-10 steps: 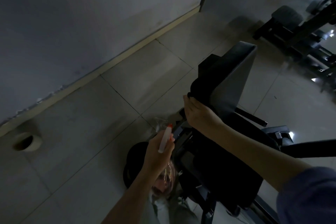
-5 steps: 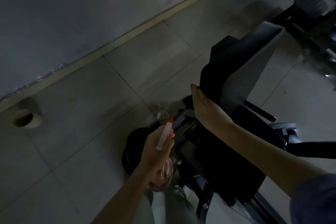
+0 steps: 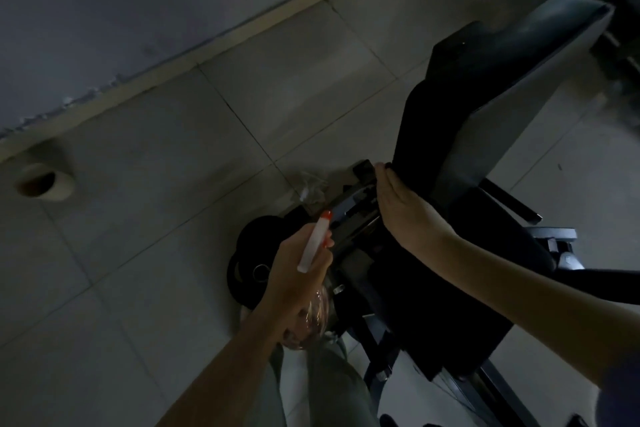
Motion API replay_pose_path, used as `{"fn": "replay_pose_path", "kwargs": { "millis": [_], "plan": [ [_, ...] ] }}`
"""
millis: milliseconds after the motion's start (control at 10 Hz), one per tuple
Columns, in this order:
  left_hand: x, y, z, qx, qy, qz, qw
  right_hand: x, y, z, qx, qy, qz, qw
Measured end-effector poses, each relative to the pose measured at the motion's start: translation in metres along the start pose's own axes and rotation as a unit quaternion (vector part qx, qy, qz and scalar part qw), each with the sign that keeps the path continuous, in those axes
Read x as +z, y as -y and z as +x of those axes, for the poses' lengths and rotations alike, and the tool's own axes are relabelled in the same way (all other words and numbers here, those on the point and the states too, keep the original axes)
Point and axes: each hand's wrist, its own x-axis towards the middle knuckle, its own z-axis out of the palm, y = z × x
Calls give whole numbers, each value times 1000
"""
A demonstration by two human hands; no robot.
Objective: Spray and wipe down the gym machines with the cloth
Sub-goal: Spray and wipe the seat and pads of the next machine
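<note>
My left hand [image 3: 294,282] grips the spray bottle [image 3: 312,248] low, left of the pad [image 3: 440,107], my right hand [image 3: 405,211] lies flat on the pad's left side, cloth unseen; I should aim the nozzle [image 3: 326,215] at the pad, mist lightly, wipe evenly.

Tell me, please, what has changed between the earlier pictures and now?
Mostly the view swung, so the pad now sits higher and further right in the picture. The right hand stays pressed against the pad's lower corner, and the left hand still grips the bottle. Nothing was picked up or let go.
</note>
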Motion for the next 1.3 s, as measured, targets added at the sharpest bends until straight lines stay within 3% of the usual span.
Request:
{"fn": "replay_pose_path", "kwargs": {
  "millis": [200,300,500,600,700,800,900,1100,1300],
  "plan": [
    [7,13,2,2,-10,3,1000,10,24,14,-52,33,-60,996],
    [9,17,6,-7,-15,19,1000,9,37,21,-124,42,-35,991],
    [14,22,7,11,-51,28,998,11,65,50,-39,110,-29,993],
    [17,20,3,16,-47,27,998,10,84,32,-75,84,79,990],
    [21,19,-1,-3,-52,1,999,18,68,19,-47,24,51,997],
    [26,16,-6,-10,-61,-22,998,28,65,19,-118,10,-29,993],
    [28,15,-8,1,-68,-29,997,37,81,25,-159,24,-61,985],
    [18,22,-15,3,-80,18,997,49,115,37,-176,11,-26,984],
    [11,24,-17,-14,-73,43,996,51,137,52,-195,56,85,975]
  ]
}}
